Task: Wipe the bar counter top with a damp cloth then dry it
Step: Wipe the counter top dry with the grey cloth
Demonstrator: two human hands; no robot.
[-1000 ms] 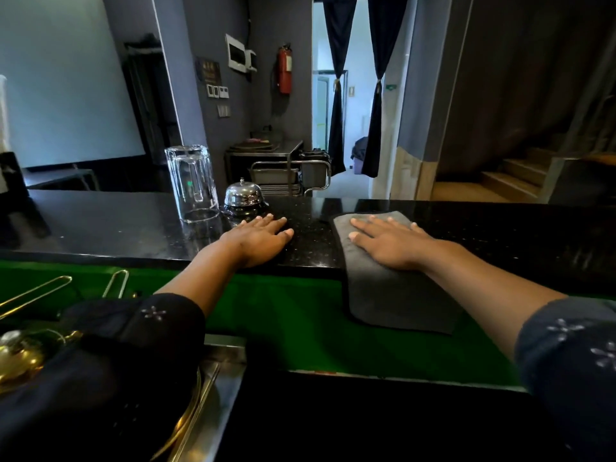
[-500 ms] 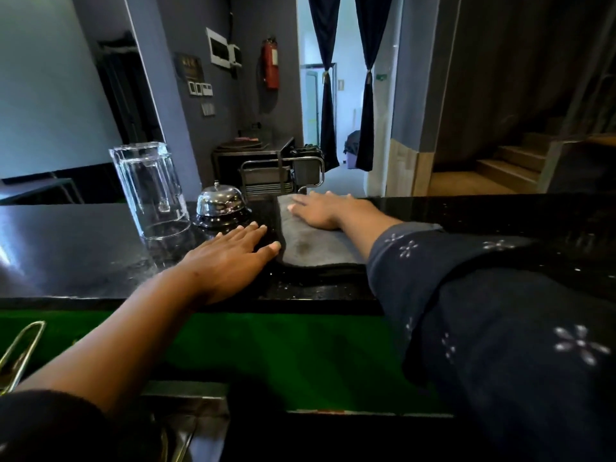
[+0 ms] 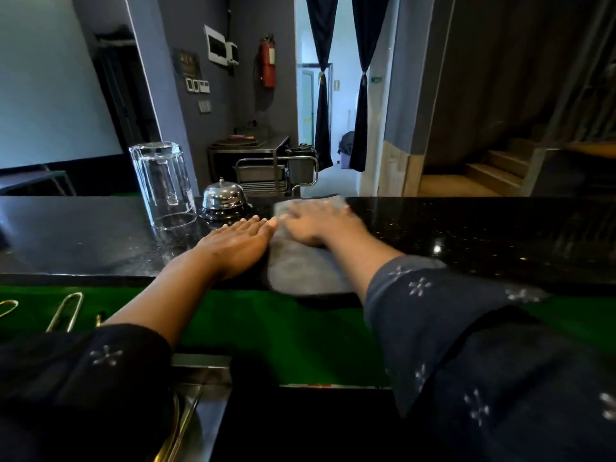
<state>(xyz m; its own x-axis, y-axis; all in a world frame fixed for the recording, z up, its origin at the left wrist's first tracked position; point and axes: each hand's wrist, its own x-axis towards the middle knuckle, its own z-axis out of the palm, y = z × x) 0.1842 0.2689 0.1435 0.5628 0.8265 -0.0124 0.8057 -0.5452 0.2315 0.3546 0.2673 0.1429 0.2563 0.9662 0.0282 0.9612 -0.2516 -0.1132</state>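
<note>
Right hand point(image 3: 316, 225) lies flat, palm down, on the grey cloth point(image 3: 300, 268), fingers straight and together, nothing curled round the fabric; the hand is motion-blurred, so individual fingertips are hard to separate. The cloth sits under that palm on the black bar counter top point(image 3: 466, 235). It runs past the fingertips toward the counter's far edge and back beneath the wrist and forearm, with its near end hanging just over the counter's front edge. Left hand point(image 3: 233, 248) also flat on the bare counter, fingers extended and close together, holding nothing. Its fingertips end right at the cloth's left border; whether they touch the fabric I cannot tell. Just beyond the left fingertips stands a chrome service bell point(image 3: 225, 203) on a dark base, near but apart from them. Left of the bell, farther from the fingers, an upturned clear glass point(image 3: 163, 185) stands mouth down on the counter. Below the counter's front edge, under both forearms, runs a green surface point(image 3: 266, 335); brass-coloured bar tools point(image 3: 66, 311) lie on it well to the left of the left forearm. Both sleeves dark with small pale flower marks. Past the counter, in the room beyond the right fingers: a metal trolley point(image 3: 266, 175), a red fire extinguisher point(image 3: 268, 65) on the wall, and dark curtains point(image 3: 323, 105) at a doorway.
</note>
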